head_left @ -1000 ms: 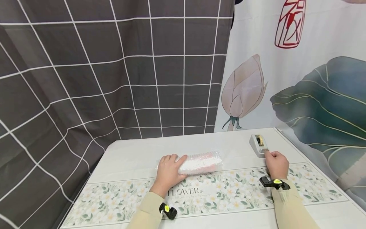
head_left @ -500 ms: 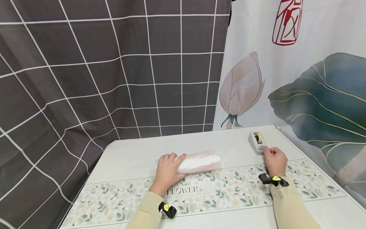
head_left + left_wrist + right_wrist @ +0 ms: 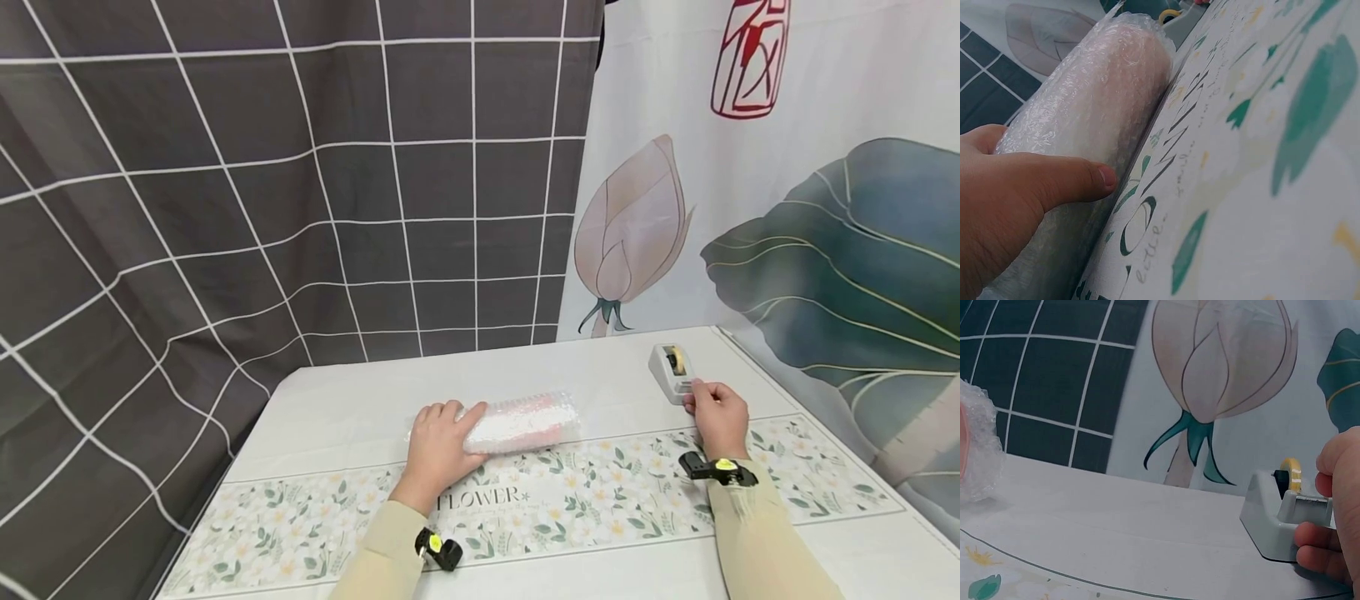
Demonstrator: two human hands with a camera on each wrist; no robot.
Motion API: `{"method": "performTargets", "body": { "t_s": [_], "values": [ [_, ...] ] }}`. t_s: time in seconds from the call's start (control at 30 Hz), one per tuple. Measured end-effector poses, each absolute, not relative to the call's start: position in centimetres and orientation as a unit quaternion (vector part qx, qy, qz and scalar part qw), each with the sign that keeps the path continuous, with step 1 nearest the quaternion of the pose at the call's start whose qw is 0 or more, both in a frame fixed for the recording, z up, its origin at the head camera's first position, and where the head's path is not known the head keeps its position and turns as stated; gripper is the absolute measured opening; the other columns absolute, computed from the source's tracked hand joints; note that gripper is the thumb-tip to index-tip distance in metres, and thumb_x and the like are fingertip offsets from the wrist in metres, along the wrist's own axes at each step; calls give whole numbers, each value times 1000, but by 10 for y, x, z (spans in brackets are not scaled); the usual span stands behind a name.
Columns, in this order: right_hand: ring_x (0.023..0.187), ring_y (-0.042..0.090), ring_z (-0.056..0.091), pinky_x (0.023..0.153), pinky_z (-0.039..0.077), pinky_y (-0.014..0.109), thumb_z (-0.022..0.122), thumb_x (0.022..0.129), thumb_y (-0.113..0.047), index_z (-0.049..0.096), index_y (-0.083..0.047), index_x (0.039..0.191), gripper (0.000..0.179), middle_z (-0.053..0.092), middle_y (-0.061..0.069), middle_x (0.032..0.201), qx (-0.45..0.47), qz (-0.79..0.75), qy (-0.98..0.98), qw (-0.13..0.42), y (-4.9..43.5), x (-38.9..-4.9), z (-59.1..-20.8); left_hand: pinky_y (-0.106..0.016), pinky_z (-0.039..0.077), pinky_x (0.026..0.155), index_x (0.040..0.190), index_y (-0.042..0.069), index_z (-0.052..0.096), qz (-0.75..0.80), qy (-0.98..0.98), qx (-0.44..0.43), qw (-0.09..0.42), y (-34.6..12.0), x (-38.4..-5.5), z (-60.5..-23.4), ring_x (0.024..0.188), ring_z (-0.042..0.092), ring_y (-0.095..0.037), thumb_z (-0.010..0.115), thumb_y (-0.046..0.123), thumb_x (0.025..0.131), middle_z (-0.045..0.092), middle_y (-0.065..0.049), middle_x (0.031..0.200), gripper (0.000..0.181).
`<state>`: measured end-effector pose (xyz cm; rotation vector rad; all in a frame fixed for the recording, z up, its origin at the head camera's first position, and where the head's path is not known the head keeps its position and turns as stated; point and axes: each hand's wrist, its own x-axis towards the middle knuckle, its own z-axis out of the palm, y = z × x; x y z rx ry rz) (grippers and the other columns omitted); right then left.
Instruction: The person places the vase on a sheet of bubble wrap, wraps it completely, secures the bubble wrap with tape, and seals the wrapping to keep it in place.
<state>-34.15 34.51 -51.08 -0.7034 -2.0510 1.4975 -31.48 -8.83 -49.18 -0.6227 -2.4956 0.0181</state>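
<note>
A bubble-wrapped roll [image 3: 528, 422], clear with pink showing through, lies on its side on the table. My left hand [image 3: 441, 450] grips its left end from above, with the thumb [image 3: 1079, 179] along the near side in the left wrist view. At the far right stands a light grey tape dispenser [image 3: 669, 373] with a yellow tape roll [image 3: 1293, 475]. My right hand [image 3: 720, 418] is at the dispenser's front end, thumb and forefinger bent together by the cutter. In the right wrist view, the lower fingers [image 3: 1319, 534] touch the dispenser's front. The tape's free end is hidden.
A white table cover [image 3: 360, 390] carries a printed floral band [image 3: 600, 508] with lettering. Behind hangs a dark grid-patterned curtain [image 3: 435, 192], and to the right a white curtain [image 3: 660, 83] with lotus prints. Each wrist wears a black strap.
My right hand's fingers have shifted at the dispenser's front, and fingertips now show under its edge. The head view has turned slightly. My left hand and the wrapped roll stay put.
</note>
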Motion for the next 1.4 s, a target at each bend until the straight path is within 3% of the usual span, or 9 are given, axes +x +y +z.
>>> {"method": "performTargets", "body": {
  "t_s": [0.27, 0.37, 0.57, 0.83, 1.4],
  "values": [
    [71, 4, 61, 62, 50, 13, 54, 103, -35, 63, -1, 92, 38, 63, -9, 77, -245, 588, -727, 255, 347, -343, -510, -43, 48, 97, 140, 32, 58, 9, -931, -232, 282, -88, -314, -492, 101, 62, -26, 82, 64, 70, 63, -3, 111, 80],
    [70, 5, 61, 59, 48, 15, 54, 103, -36, 63, -1, 91, 38, 63, -7, 78, -254, 581, -731, 251, 348, -343, -511, -43, 48, 97, 140, 32, 58, 6, -932, -232, 280, -88, -315, -491, 101, 62, -26, 82, 63, 71, 63, -4, 112, 80],
    [57, 8, 55, 47, 41, 25, 55, 99, -35, 63, -2, 87, 36, 64, -6, 71, -278, 529, -761, 252, 348, -339, -513, -44, 48, 97, 140, 32, 58, 1, -931, -234, 279, -89, -316, -492, 101, 62, -27, 82, 63, 71, 63, -4, 112, 79],
    [43, 18, 47, 43, 38, 34, 53, 97, -31, 60, -5, 78, 33, 59, 1, 57, -272, 481, -790, 266, 345, -335, -512, -45, 48, 98, 140, 31, 58, -2, -932, -233, 277, -89, -316, -491, 101, 62, -27, 82, 62, 71, 63, -4, 112, 79],
    [55, 28, 46, 53, 33, 38, 51, 95, -23, 53, -3, 73, 30, 49, 7, 56, -263, 373, -858, 234, 348, -336, -513, -45, 48, 97, 141, 31, 57, 2, -933, -233, 273, -88, -316, -491, 103, 62, -28, 82, 62, 72, 63, -5, 113, 79]
  ]
}}
